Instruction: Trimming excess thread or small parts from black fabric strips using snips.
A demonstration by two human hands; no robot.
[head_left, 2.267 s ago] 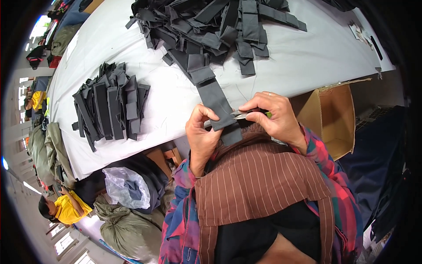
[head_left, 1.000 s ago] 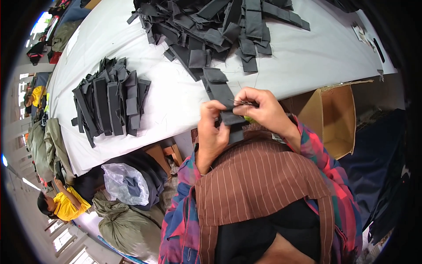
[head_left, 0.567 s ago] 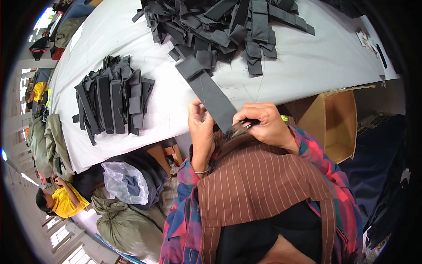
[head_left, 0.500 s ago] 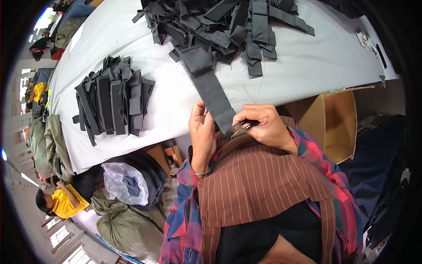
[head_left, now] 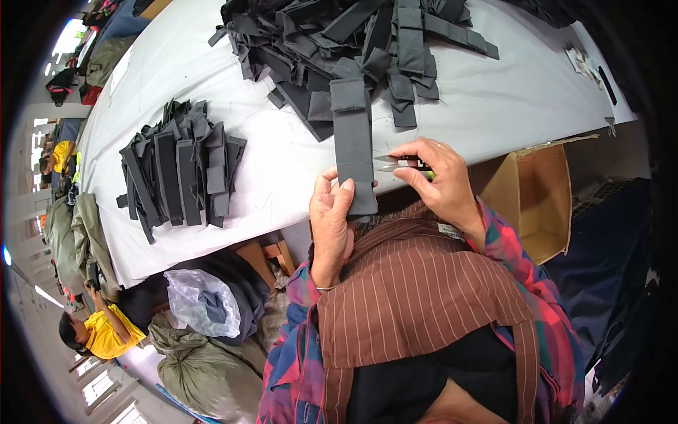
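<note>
My left hand [head_left: 333, 215] grips the near end of a dark grey fabric strip [head_left: 353, 145], thumb on top and the other fingers beneath it. The strip runs away from me over the table edge, and its folded far part lies against a heap of similar strips [head_left: 304, 35]. Just right of the strip, my right hand [head_left: 439, 177] is closed around small thread snips [head_left: 395, 164]. Their pointed metal blades are apart and aim left at the strip's side edge. My right palm partly hides the snips' handles.
A smaller bundle of strips [head_left: 180, 169] lies to the left on the white-covered table [head_left: 275, 169]. An open cardboard box [head_left: 544, 201] stands below the table's right side. Sacks [head_left: 205, 367] and a clear plastic bag [head_left: 203, 302] are at lower left. A person in yellow [head_left: 109, 332] is farther left.
The strip has swung upright and moved slightly away from me, with my left thumb now on it. My right hand has drawn the snips from the strip's near end, up and right.
</note>
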